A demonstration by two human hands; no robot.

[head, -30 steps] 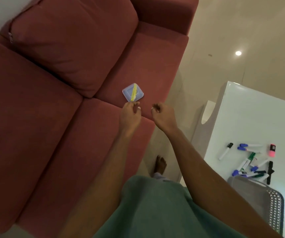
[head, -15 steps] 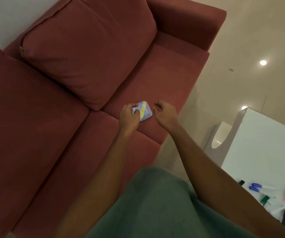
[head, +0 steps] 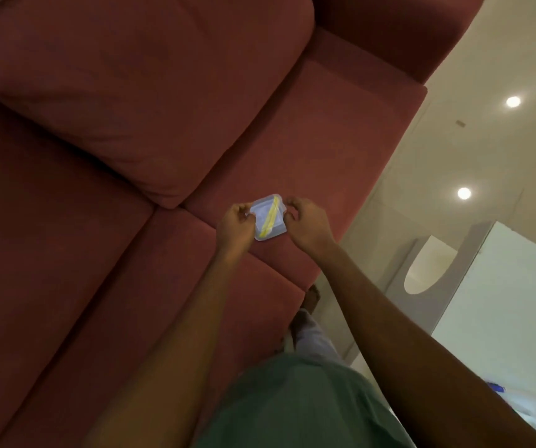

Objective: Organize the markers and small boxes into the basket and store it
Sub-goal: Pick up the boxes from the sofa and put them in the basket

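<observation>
Right hand [head: 307, 221] has joined in: half a second back only the left hand [head: 236, 226] was on the small box [head: 268, 218], and now both hands pinch its opposite edges over the sofa [head: 131, 286] seat, near the front edge. Pickup looks secured, carrying comes next, I'd say. Box is clear bluish, yellow strip showing; basket out of view, table [head: 502, 302] right of the sofa

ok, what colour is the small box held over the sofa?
The small box is pale blue with a diagonal yellow stripe; head view, the only one.
</observation>
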